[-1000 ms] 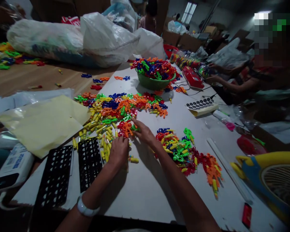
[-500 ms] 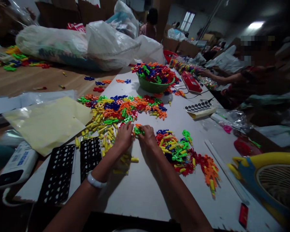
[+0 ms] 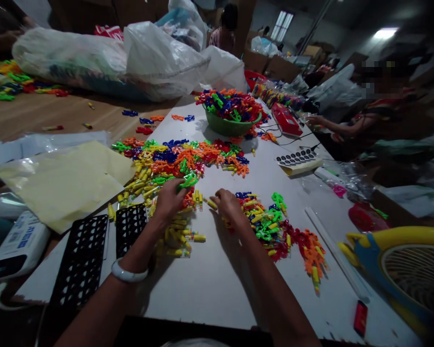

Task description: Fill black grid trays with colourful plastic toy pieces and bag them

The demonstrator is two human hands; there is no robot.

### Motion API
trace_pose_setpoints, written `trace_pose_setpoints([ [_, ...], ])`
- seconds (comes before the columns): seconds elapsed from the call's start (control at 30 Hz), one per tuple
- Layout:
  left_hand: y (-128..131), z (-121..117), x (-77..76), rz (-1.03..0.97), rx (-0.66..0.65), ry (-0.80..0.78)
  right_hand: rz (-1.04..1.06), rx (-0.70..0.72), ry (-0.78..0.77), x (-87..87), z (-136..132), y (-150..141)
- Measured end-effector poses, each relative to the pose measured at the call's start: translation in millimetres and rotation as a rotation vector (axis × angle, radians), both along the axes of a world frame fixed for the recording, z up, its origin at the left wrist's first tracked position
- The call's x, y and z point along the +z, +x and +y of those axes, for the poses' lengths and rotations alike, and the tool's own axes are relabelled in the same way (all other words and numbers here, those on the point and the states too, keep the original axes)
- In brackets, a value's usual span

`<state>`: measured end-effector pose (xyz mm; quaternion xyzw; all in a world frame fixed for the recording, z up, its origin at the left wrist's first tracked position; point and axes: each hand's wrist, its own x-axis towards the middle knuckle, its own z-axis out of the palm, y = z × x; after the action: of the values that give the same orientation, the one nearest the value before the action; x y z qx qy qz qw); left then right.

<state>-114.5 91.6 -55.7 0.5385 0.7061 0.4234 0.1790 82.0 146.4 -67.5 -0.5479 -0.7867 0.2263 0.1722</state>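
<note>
Head cam: left hand [image 3: 169, 198] is curled around a small green plastic figure [image 3: 188, 181], pinching it right at the near edge of the big heap of multicoloured plastic figures [image 3: 183, 161]. Right hand [image 3: 227, 203] is loosely curled, fingertips pinching a little yellow plastic tube [image 3: 211, 204], touching the smaller sorted pile of bright plastic pieces [image 3: 275, 226]. 2 black perforated plastic trays [image 3: 104, 250] sit near left, a green plastic bowl [image 3: 231, 126] far behind. No writing I can read.

The left hand [image 3: 169, 200] has drawn apart from the right hand [image 3: 228, 205] and now grips a bright green plastic toy piece [image 3: 188, 182]; the right hand has shifted nearer the sorted pile.
</note>
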Motion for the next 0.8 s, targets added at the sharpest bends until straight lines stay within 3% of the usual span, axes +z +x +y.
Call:
trace_pose_setpoints([
  [0.07,-5,-14,6.4,-0.144,0.073,-0.028,-0.054,0.031,0.007,-4.6,-9,-6],
  [0.23,-6,-56,15.6,-0.308,0.096,-0.095,0.019,0.042,-0.021,-8.2,-14,-10],
  [0.37,1,-76,16.5,-0.378,0.135,-0.139,0.234,0.037,-0.216,-2.8,0,-9],
  [0.47,4,-80,17.7,-0.394,0.139,-0.157,0.217,0.041,-0.34,-3.2,4,-10],
  [0.57,2,-83,17.8,-0.403,0.107,-0.156,-0.012,0.146,-0.106,-5.9,2,-4],
  [0.63,0,-85,16.3,-0.406,0.123,-0.167,-0.154,0.145,0.057,-6.6,-1,1],
  [0.8,-1,-86,13.2,-0.41,0.171,-0.151,-0.182,0.054,0.107,-7.4,-7,-14],
])
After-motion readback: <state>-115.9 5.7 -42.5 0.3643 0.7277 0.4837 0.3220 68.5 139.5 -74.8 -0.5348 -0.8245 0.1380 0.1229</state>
